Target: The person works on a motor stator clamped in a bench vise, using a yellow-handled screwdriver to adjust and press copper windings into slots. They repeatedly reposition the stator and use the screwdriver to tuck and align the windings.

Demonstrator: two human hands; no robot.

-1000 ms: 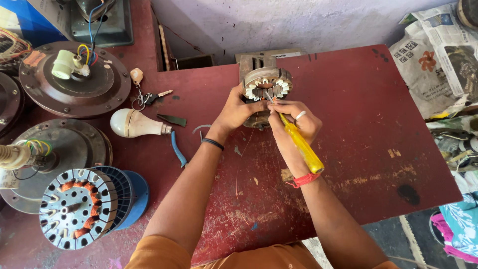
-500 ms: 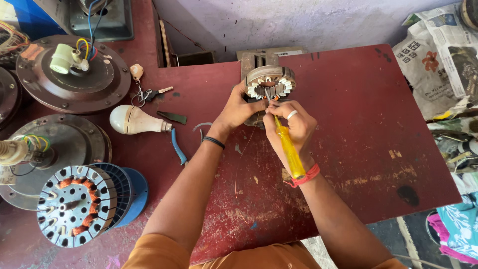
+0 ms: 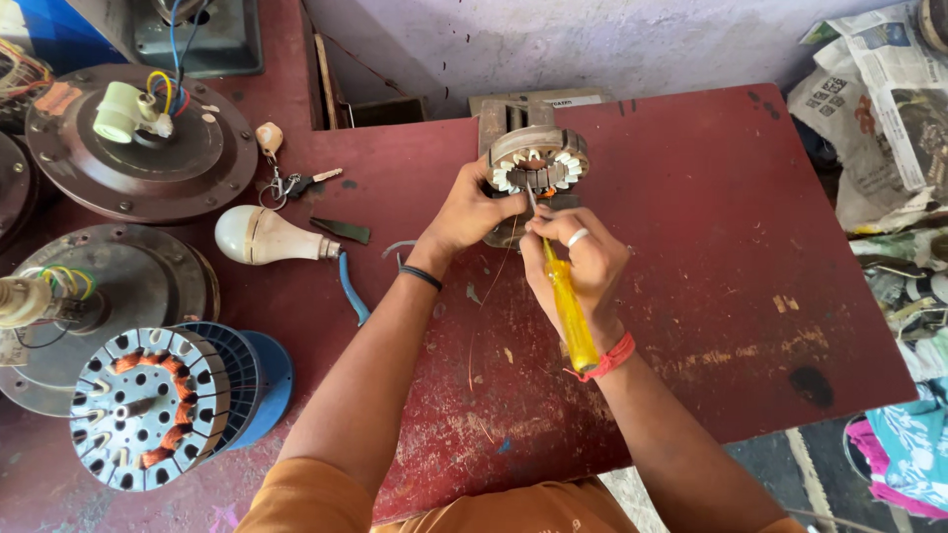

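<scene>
Plainly, with the left hand gripping the round grey metal stator with white slot liners at the red tabletop's far edge, fingers pinching its side, the right hand's yellow-handled screwdriver, clasped tightly, could slip and gouge the windings or thumb.

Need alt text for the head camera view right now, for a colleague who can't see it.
On a red table, the left hand steadies a round motor stator while the right hand works a yellow-handled screwdriver into its slots. A light bulb, keys and fan motor parts lie to the left.
</scene>
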